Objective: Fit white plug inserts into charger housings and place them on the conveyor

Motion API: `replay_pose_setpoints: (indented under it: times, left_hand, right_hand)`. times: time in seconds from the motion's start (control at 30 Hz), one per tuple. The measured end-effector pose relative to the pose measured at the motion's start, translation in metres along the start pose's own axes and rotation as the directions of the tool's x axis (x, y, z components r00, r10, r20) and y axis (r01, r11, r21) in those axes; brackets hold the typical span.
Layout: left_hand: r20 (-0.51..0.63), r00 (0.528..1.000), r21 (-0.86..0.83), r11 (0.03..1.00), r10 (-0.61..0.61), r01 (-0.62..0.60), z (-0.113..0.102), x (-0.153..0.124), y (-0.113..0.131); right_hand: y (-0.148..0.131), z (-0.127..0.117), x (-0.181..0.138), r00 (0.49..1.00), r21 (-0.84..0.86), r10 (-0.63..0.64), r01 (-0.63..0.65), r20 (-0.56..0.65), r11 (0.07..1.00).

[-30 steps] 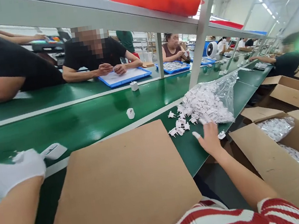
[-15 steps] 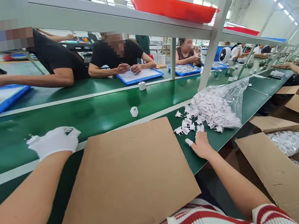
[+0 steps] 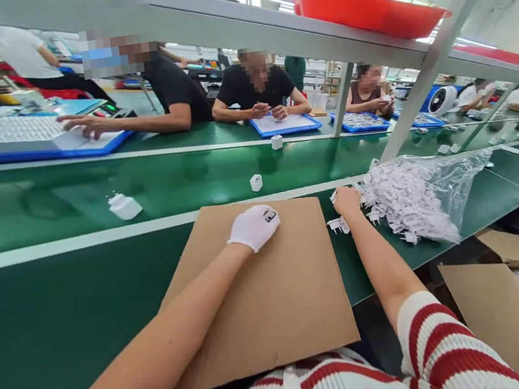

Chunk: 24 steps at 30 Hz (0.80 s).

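Note:
My left hand (image 3: pixel 253 226) wears a white glove and is closed round a small white charger body, its dark end showing at the fingers, above a brown cardboard sheet (image 3: pixel 274 295). My right hand (image 3: pixel 347 200) reaches into the loose white plug parts (image 3: pixel 338 224) spilled from a clear plastic bag (image 3: pixel 414 198); its fingers curl down among them and what they hold is hidden.
White charger bodies (image 3: pixel 125 206) (image 3: pixel 256 183) (image 3: pixel 276 142) lie on the green conveyor belt (image 3: pixel 48 205). Several people work across the belt at blue trays (image 3: pixel 284 124). A red bin (image 3: pixel 366 12) sits on the shelf above. Open cardboard boxes (image 3: pixel 507 308) of parts stand at lower right.
My view swung left. My gloved left hand came from the belt onto the cardboard with a charger body. My right hand moved forward to the edge of the plug pile.

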<state>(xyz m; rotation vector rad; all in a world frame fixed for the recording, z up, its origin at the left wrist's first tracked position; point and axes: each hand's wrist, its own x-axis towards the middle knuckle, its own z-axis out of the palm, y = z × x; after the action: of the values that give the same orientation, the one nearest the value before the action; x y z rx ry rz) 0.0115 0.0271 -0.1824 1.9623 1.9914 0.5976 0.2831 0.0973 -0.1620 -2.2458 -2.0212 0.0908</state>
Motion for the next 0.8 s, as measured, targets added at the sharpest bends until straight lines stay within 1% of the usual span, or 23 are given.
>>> replay_pose_setpoints:
  times: [0.07,0.13,0.17,0.2,0.23,0.3,0.33,0.4,0.5,0.57,0.63,0.67,0.7,0.73,0.8]
  left_hand:
    - [0.012,1.0,-0.071,0.997,-0.009,0.01,0.008,-0.002,-0.008]
    - [0.043,0.997,-0.131,0.989,0.069,-0.063,0.013,-0.002,-0.017]
    - [0.063,0.99,-0.157,0.981,0.125,-0.114,0.014,-0.002,-0.022]
    - [0.087,0.982,-0.186,0.971,0.169,-0.151,0.014,-0.002,-0.026]
    - [0.108,0.976,-0.218,0.962,0.188,-0.161,0.014,-0.001,-0.029]
    - [0.137,0.978,-0.284,0.952,0.159,-0.115,0.014,0.0,-0.031]
    - [0.142,0.982,-0.31,0.948,0.124,-0.075,0.014,0.001,-0.03]
    - [0.136,0.99,-0.325,0.946,0.039,0.007,0.015,0.001,-0.028]
    - [0.102,0.993,-0.324,0.941,-0.065,0.095,0.019,0.002,-0.022]
    - [0.096,0.993,-0.374,0.922,-0.072,0.103,0.022,0.003,-0.02]
    - [0.106,0.993,-0.442,0.893,-0.048,0.09,0.025,0.003,-0.019]
    - [0.117,0.992,-0.464,0.881,-0.043,0.093,0.026,0.003,-0.018]
    - [0.127,0.991,-0.473,0.875,-0.047,0.102,0.027,0.002,-0.017]
    - [0.132,0.99,-0.472,0.874,-0.056,0.113,0.027,0.002,-0.016]
    - [0.135,0.988,-0.458,0.88,-0.07,0.125,0.029,0.002,-0.016]
  right_hand:
    - [-0.007,-0.001,0.002,0.998,0.018,-0.052,0.052,0.018,0.999]
    - [-0.016,-0.003,-0.002,0.987,0.051,-0.148,0.145,0.062,0.988]
    - [-0.022,-0.005,-0.006,0.971,0.079,-0.225,0.219,0.078,0.972]
    - [-0.028,-0.005,-0.011,0.946,0.111,-0.313,0.304,0.08,0.946]
    - [-0.035,-0.005,-0.017,0.915,0.14,-0.399,0.387,0.068,0.911]
    - [-0.047,0.0,-0.03,0.854,0.179,-0.52,0.51,0.014,0.842]
    - [-0.052,0.004,-0.035,0.838,0.193,-0.545,0.537,-0.013,0.821]
    - [-0.058,0.016,-0.042,0.835,0.229,-0.55,0.542,-0.034,0.809]
    - [-0.061,0.033,-0.042,0.838,0.341,-0.546,0.515,-0.004,0.787]
    - [-0.061,0.04,-0.038,0.857,0.447,-0.516,0.462,0.0,0.766]
    - [-0.063,0.042,-0.037,0.881,0.546,-0.468,0.429,-0.074,0.72]
    - [-0.065,0.042,-0.037,0.879,0.573,-0.459,0.445,-0.132,0.688]
    - [-0.067,0.041,-0.039,0.863,0.582,-0.469,0.483,-0.188,0.654]
    - [-0.07,0.04,-0.042,0.834,0.575,-0.499,0.532,-0.233,0.621]
    - [-0.076,0.038,-0.048,0.766,0.519,-0.583,0.625,-0.269,0.582]
